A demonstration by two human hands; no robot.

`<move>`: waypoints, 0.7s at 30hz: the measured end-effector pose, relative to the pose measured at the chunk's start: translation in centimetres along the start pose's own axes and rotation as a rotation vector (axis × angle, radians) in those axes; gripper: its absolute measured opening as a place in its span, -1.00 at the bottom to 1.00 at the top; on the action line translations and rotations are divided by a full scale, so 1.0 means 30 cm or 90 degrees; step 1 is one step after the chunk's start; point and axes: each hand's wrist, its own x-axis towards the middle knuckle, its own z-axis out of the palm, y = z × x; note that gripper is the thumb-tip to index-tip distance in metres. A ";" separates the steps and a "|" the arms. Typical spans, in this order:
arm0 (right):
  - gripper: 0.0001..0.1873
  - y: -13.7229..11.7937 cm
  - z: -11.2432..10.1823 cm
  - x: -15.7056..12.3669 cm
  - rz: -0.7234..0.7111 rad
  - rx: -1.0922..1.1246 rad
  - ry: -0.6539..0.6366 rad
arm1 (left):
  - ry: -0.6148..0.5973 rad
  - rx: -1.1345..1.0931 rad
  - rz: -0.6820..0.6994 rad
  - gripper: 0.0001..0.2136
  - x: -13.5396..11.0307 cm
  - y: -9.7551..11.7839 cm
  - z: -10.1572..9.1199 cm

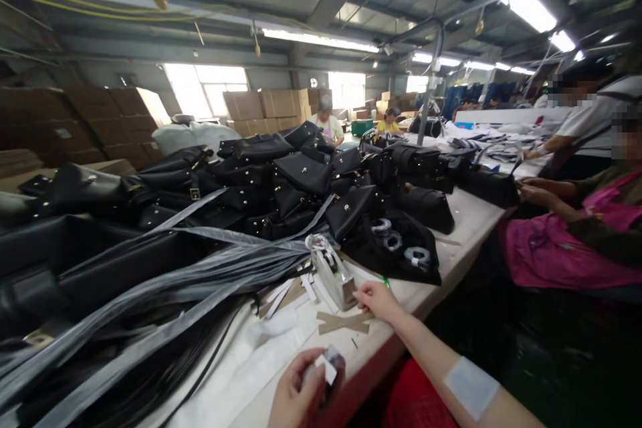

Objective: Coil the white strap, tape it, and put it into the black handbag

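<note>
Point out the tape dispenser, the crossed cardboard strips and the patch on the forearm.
tape dispenser [335, 275], head view, on its side wall.
crossed cardboard strips [343, 323], head view, where they cross.
patch [471, 388], head view, its middle.

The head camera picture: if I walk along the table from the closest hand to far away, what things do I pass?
Left hand with a small piece → crossed cardboard strips → right hand → tape dispenser → tape rolls on black cloth → pile of black bags → cardboard boxes.
</note>
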 end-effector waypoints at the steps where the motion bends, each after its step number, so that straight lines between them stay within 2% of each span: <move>1: -0.71 -0.002 -0.012 -0.004 0.004 -0.004 -0.003 | -0.005 0.013 0.005 -0.35 -0.007 0.010 -0.004; 3: -0.70 -0.018 -0.033 -0.028 0.003 -0.012 -0.016 | -0.005 0.026 0.016 -0.38 -0.023 0.036 -0.008; 6: -0.71 -0.080 -0.038 -0.112 -0.018 -0.008 -0.066 | 0.026 0.015 0.043 -0.42 -0.039 0.070 0.010; 10: -0.68 -0.193 0.006 -0.269 -0.100 0.068 -0.199 | 0.033 0.020 0.075 -0.52 -0.033 0.077 0.057; 12: -0.67 -0.227 0.035 -0.331 -0.113 0.114 -0.263 | 0.035 0.024 0.091 -0.57 -0.026 0.070 0.071; 16: -0.64 -0.220 0.078 -0.382 -0.067 0.145 -0.306 | 0.062 0.034 0.118 -0.63 -0.023 0.056 0.068; 21: -0.56 -0.183 0.104 -0.364 -0.019 0.131 -0.295 | 0.078 0.041 0.144 -0.66 -0.024 0.043 0.048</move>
